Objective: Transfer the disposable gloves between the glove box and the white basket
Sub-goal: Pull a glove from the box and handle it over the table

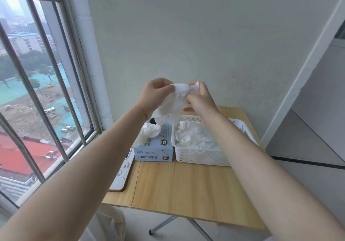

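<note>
Both hands, left (155,95) and right (200,98), pinch one white glove (173,102) at 12 o'clock above the "XL"-marked glove box (154,150).

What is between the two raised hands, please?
A white glove is stretched between the left hand and the right hand; both pinch it, as the head view shows.
</note>
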{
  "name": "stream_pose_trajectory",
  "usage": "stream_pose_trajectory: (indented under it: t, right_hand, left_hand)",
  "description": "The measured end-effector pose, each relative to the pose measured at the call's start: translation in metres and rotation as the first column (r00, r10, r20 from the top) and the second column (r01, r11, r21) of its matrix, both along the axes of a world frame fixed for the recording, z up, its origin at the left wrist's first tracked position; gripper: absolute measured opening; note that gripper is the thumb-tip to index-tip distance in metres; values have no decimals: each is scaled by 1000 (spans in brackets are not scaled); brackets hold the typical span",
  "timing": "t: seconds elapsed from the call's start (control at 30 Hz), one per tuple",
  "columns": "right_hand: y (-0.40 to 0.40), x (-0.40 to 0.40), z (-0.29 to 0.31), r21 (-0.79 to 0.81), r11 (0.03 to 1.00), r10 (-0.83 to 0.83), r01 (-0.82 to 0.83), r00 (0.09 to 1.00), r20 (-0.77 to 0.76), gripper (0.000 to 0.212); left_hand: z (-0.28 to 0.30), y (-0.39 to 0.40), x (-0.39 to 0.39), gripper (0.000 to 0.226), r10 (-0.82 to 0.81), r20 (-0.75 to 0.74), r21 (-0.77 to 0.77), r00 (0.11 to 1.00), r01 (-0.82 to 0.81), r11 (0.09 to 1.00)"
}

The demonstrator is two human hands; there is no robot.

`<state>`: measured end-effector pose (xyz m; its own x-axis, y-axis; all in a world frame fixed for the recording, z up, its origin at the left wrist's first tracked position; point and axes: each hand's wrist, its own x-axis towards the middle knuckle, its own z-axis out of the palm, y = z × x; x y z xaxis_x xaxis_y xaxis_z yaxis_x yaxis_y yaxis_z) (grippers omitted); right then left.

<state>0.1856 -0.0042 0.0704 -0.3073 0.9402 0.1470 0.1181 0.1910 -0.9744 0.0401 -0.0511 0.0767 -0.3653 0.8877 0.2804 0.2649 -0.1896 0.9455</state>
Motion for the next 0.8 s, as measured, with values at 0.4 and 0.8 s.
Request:
stream_pose_trajectory:
  t: [0.4,0.8]
  right_hand:
    - [7,25,-12,140,990,-22,-18,961,277,10]
    - [4,20,-17,57,992,81,-110,923,377,11]
  left_hand:
    - [-42,2,9,14,-30,-77,-351,997,1,937]
    - [-51,-8,-11,12,-138,125,-340,983,173,924]
